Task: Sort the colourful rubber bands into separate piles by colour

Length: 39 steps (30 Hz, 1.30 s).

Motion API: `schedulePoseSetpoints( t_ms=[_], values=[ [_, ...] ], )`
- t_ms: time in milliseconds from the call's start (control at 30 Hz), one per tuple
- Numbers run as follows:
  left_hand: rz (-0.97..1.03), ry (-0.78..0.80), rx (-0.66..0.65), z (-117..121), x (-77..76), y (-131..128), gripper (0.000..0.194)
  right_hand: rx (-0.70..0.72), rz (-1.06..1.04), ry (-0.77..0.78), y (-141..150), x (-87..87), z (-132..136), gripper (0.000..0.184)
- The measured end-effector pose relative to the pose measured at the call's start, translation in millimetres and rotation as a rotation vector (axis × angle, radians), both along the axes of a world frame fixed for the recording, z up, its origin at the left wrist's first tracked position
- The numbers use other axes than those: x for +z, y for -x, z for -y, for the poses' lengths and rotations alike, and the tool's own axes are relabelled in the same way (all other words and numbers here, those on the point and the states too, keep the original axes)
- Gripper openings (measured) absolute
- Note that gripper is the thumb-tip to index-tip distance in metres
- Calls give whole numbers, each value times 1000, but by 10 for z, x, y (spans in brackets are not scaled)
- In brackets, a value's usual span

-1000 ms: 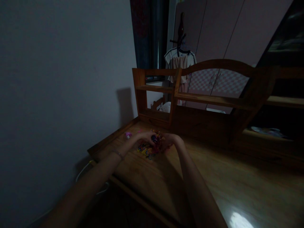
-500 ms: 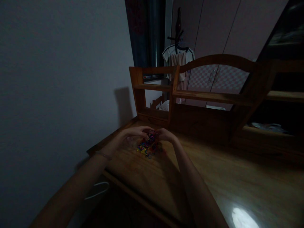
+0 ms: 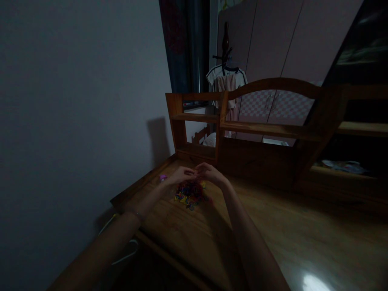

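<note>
Where the near edge of the counter [image 3: 273, 218] slants down from its left corner, a white cable [image 3: 127, 255] hangs looped below it. Both forearms stretch over the counter, a thin bracelet [image 3: 138, 214] around the left wrist. A glare spot [image 3: 315, 283] shines on the counter toward the lower right.

The pile of small multicolored pieces [image 3: 189, 193] lies toward the counter's far left corner, with yellow and blue at its near side and mostly red and dark tones in the middle. Above it, the left hand [image 3: 182, 174] and right hand [image 3: 209, 172] meet, fingers bent and fingertips close together. Each grip looks narrow, but whether a piece is pinched in either is too dark and small to tell. Left of the pile, near the counter's left edge, sits a small pink-purple object [image 3: 163, 177].

Along the counter's far edge stands a wooden shelf unit [image 3: 273, 128] with an arched top rail; crumpled plastic-looking items [image 3: 345, 165] lie on its lower right shelf. Beyond it, a coat stand [image 3: 226, 42] carries a white T-shirt [image 3: 241, 77] with dark trim, its chest mark too small to read, and a beige-pink garment [image 3: 226, 84]. Behind are a dark curtain [image 3: 177, 48] and a pink wardrobe [image 3: 273, 40] with checkered panels.
</note>
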<state>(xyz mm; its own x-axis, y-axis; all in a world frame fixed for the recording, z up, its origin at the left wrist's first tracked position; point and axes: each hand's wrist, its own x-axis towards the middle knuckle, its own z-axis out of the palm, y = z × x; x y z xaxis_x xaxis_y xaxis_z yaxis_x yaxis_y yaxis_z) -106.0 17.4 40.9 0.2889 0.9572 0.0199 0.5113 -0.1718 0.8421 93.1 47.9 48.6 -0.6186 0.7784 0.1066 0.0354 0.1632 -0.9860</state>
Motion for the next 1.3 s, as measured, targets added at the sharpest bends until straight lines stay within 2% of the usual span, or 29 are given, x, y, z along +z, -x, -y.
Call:
schedulePoseSetpoints(
  t_ms=[100, 200, 367, 400, 467, 533, 600, 667, 733, 800, 900, 1000, 1100, 1300],
  values=[
    [90, 113, 35, 19, 40, 62, 47, -79, 6, -34, 11, 51, 24, 31],
    [143, 159, 25, 34, 43, 114, 44, -161, 114, -78, 15, 91, 24, 29],
    [-51, 45, -71, 44, 60, 198, 41, -210, 243, -140, -89, 53, -80, 28],
    [-97, 1, -95, 43, 78, 218, 41, -210, 256, -153, -108, 34, -92, 33],
    [-201, -83, -99, 29, 124, 267, 44, -157, 300, -191, -101, -16, -81, 57],
    [-327, -148, -42, -7, 170, 335, 46, -52, 395, -262, -16, -92, -18, 90],
    [-425, -187, 39, -58, 200, 423, 42, 40, 533, -353, 131, -194, 72, 116],
    [-473, -197, 102, -103, 206, 527, 37, 65, 638, -430, 286, -302, 150, 125],
    [-484, -190, 132, -128, 188, 633, 35, 63, 686, -506, 397, -384, 185, 118],
    [-490, -173, 142, -129, 146, 725, 35, 46, 695, -572, 446, -417, 181, 96],
    [-486, -143, 144, -111, 61, 803, 38, 21, 673, -609, 442, -388, 163, 57],
    [-473, -111, 123, -107, -4, 785, 40, 23, 629, -605, 410, -323, 176, 37],
    [-457, -104, 105, -121, -4, 691, 39, -23, 579, -601, 351, -252, 173, 29],
    [-427, -95, 128, -142, 70, 412, 27, -97, 476, -607, 107, -40, 24, 33]
  ],
)
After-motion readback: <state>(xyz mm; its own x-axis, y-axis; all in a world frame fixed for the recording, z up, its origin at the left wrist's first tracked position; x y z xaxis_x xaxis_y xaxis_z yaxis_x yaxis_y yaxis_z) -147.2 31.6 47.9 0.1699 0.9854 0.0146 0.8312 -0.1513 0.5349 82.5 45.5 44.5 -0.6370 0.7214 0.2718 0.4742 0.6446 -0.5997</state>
